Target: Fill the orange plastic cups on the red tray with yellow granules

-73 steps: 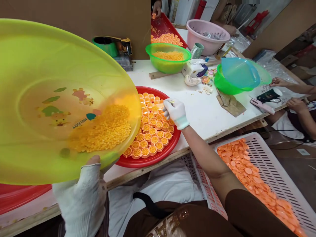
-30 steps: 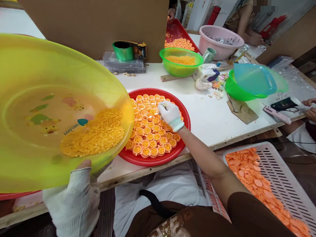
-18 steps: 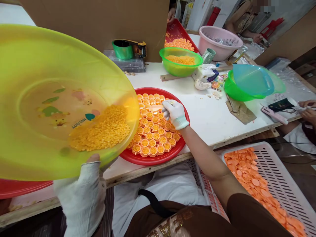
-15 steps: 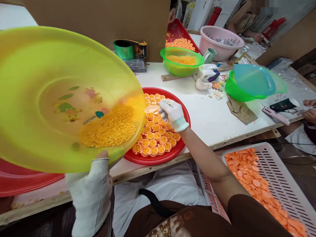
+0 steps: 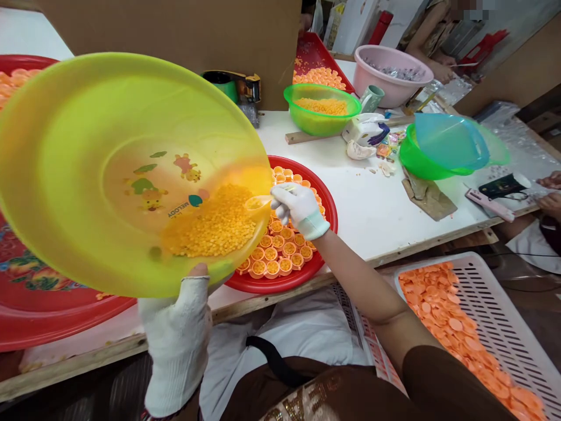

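My left hand [image 5: 179, 327], in a white glove, grips the lower rim of a large yellow basin [image 5: 79, 128] that is tilted toward the right. Small yellow pellets [image 5: 214, 228] lie heaped in its lower right part. Between the gloved fingers of my right hand [image 5: 298, 207] is a spoon [image 5: 258, 203], its bowl just over the pellets inside the basin's rim. Below and behind, a red tray [image 5: 329, 225] carries many small orange cups [image 5: 278, 241], several with yellow pellets in them. The basin covers the tray's left part.
A second red tray [image 5: 65, 316] lies under the basin at left. Toward the back stand a green bowl [image 5: 324, 126] of yellow pellets, a pink tub [image 5: 390, 88] and a tape dispenser [image 5: 249, 88]. A white crate [image 5: 491, 304] with orange discs sits lower right. Other people's hands [image 5: 550, 193] show at right.
The yellow basin and my left hand have shifted right, over more of the cup tray. My right hand has moved slightly left and down, bringing the spoon from above the cups into the basin.
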{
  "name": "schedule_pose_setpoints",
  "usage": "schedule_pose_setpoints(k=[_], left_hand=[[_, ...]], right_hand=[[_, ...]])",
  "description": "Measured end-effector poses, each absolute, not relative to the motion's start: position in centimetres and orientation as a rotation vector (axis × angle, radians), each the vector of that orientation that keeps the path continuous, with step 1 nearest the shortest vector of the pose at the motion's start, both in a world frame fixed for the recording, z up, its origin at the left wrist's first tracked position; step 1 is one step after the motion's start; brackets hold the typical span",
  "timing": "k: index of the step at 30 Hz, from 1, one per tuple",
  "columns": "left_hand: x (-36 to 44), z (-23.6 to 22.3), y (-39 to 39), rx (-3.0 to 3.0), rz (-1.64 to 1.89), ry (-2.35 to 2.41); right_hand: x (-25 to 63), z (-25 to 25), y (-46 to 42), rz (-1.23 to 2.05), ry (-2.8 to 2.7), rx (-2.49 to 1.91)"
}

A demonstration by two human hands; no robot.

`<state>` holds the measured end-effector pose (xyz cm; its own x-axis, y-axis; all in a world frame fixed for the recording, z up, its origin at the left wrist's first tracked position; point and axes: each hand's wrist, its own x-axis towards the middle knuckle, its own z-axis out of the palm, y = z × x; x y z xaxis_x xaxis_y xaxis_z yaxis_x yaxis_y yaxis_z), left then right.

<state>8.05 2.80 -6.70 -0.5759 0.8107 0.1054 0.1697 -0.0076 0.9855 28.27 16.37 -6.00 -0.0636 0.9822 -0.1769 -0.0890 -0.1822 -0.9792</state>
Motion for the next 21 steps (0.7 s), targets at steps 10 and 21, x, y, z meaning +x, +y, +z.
schedule_pose_setpoints(k=[10, 21], left_hand=[[6.6, -5.8, 2.5, 0.955, 1.691, 1.879], [7.5, -5.4, 2.8, 0.919, 1.721, 1.725]], right_hand=[[32.2, -8.2, 18.5, 0.99, -1.182, -1.464], [31.9, -8.0, 18.5, 1.095, -1.048, -1.422]])
